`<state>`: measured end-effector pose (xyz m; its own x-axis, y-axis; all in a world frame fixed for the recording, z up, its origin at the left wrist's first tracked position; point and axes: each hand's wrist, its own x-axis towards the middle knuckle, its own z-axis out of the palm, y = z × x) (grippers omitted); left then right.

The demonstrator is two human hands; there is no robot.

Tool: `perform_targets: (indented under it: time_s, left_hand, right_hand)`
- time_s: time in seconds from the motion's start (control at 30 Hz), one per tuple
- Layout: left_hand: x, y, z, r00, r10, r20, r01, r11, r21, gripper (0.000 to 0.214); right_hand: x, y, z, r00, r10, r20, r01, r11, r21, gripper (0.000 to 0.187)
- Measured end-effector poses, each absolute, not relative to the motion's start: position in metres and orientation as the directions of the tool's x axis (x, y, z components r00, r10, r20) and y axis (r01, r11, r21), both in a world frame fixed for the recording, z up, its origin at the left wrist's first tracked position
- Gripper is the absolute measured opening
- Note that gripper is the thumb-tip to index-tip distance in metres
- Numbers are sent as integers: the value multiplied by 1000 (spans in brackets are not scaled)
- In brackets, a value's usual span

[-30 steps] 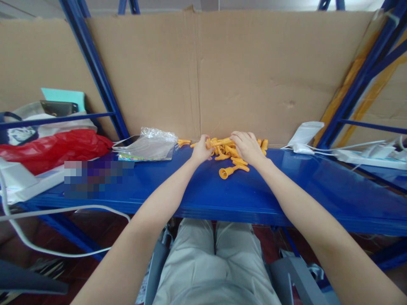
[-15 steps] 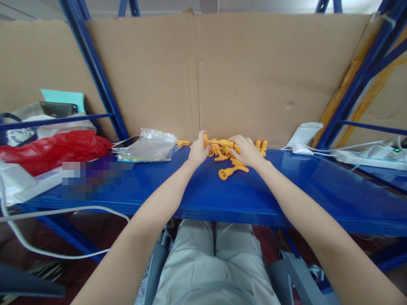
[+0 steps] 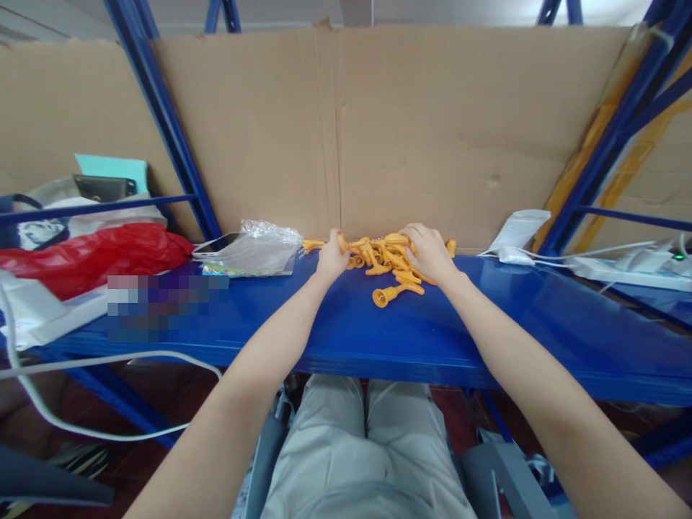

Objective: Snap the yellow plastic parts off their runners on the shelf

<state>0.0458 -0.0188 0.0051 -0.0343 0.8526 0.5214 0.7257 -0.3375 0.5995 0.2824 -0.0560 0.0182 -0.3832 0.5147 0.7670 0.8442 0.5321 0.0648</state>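
Observation:
A heap of small orange plastic parts (image 3: 385, 255) lies on the blue metal shelf (image 3: 335, 328), against the cardboard backing. My left hand (image 3: 331, 258) is at the heap's left edge, its fingers closed round one orange piece. My right hand (image 3: 431, 251) lies over the right side of the heap with fingers curled onto the parts; what they hold is hidden. One trumpet-shaped orange part (image 3: 393, 292) lies apart, nearer to me, between my wrists.
A clear plastic bag (image 3: 254, 246) lies left of the heap, with a red bag (image 3: 91, 254) and white boxes further left. A white pouch (image 3: 516, 231), cables and a power strip (image 3: 621, 270) are on the right. Blue rack posts (image 3: 167, 137) flank the cardboard (image 3: 422, 122).
My left hand has shifted a little left and back with an orange piece in its fingers. My right hand has slid further onto the heap toward the cardboard.

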Motion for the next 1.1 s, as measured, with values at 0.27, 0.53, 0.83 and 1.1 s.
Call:
perform_targets:
  time_s: [0.27,0.53,0.83,1.1]
  left_hand:
    - [38,-17,7,-53,871,489,766,-278,579,49]
    - [42,-18,3,-17,857,515,739,-336,584,49]
    - [42,-17,1,-16,857,515,735,-340,587,47]
    - [45,-25,6,-19,889,458,757,-287,588,47]
  right_hand:
    - [344,-33,17,248,508,825,865,267,-425,33]
    - [379,-43,-9,660,639,396,669,-257,-698,21]
    - [381,-54,-13,742,635,215,583,-455,-673,17]
    - [383,-47,-18,627,756,189,711,-455,-537,29]
